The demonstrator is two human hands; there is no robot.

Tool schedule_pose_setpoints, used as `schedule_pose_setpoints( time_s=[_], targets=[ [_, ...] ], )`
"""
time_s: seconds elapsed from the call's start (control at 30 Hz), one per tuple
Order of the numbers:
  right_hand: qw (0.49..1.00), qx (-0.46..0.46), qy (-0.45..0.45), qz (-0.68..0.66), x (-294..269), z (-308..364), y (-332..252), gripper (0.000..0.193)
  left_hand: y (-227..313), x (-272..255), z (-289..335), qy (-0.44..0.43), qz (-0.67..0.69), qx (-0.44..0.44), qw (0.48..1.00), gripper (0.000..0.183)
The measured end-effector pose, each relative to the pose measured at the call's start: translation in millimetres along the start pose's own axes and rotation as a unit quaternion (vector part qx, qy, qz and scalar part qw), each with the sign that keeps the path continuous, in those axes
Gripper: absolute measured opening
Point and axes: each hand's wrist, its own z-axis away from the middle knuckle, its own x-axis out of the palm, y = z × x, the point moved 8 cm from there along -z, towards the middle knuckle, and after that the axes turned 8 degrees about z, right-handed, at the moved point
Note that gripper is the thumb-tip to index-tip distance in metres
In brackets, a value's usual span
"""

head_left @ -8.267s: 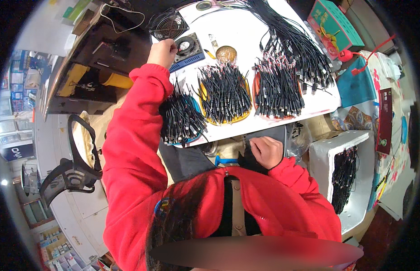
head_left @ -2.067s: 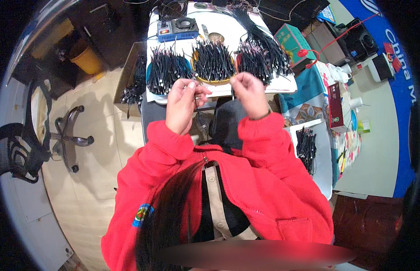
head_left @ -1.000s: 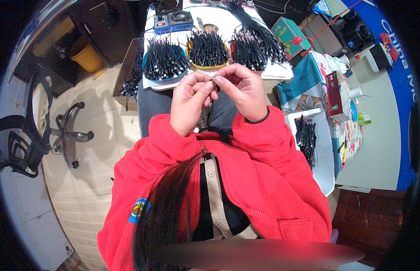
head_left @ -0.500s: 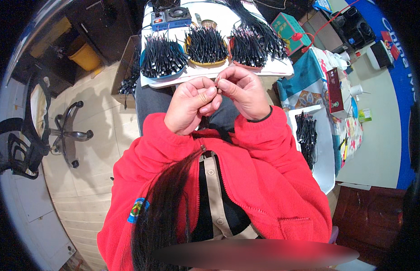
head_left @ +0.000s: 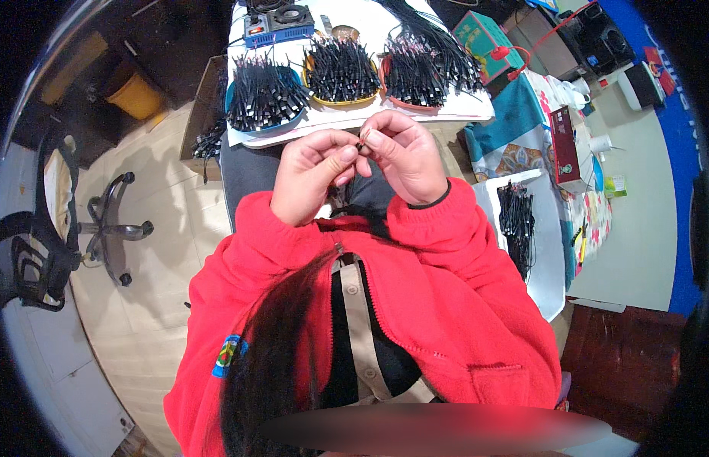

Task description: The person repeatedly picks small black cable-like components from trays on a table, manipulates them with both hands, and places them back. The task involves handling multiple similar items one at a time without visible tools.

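Over my lap, just before the table edge, my two hands meet at the fingertips. My left hand (head_left: pixel 310 177) pinches the end of a thin cable (head_left: pixel 361 144), where a bit of red wire and something dark show. Thumb and forefinger of my right hand (head_left: pixel 408 161) close on the same wire end from the other side. The rest of this cable is mostly hidden by my fingers. Beyond them, three bowls hold bundles of short black cables: a blue bowl (head_left: pixel 272 128), a yellow bowl (head_left: pixel 347 101) and a red-orange bowl (head_left: pixel 411 106).
A blue soldering pot (head_left: pixel 280 35) stands behind the bowls on the white-covered table (head_left: pixel 347 116). Long black cables (head_left: pixel 438 53) lie at its back right. To my right is a white bin (head_left: pixel 551 293) with more cables. A wheeled chair (head_left: pixel 114 228) stands at left.
My fingertips shift slightly against each other, and more of the red wire end shows between them. The whole view has moved a little, so the bowls sit slightly further left and higher.
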Motion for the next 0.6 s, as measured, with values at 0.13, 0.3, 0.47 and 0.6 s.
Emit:
schedule_pose_setpoints(
  time_s=[0.13,0.3,0.47,0.6],
  targets=[
    [0.998,0.068,-0.005,-0.015,-11,-1,13,0.012,5,-3,4,0.019,-0.17,0.032,0.985,0.016],
    [0.96,0.162,-0.063,-0.218,-9,-1,50,0.022,-10,-11,-3,0.042,-0.153,0.006,0.987,0.016],
    [0.936,-0.068,0.16,0.306,-117,-39,-18,0.016,-16,-23,-13,0.068,-0.092,-0.009,0.993,0.015],
    [0.614,-0.07,0.298,0.727,-193,-61,-81,0.021,-19,-27,-17,0.082,-0.064,-0.014,0.994,0.014]
  ],
)
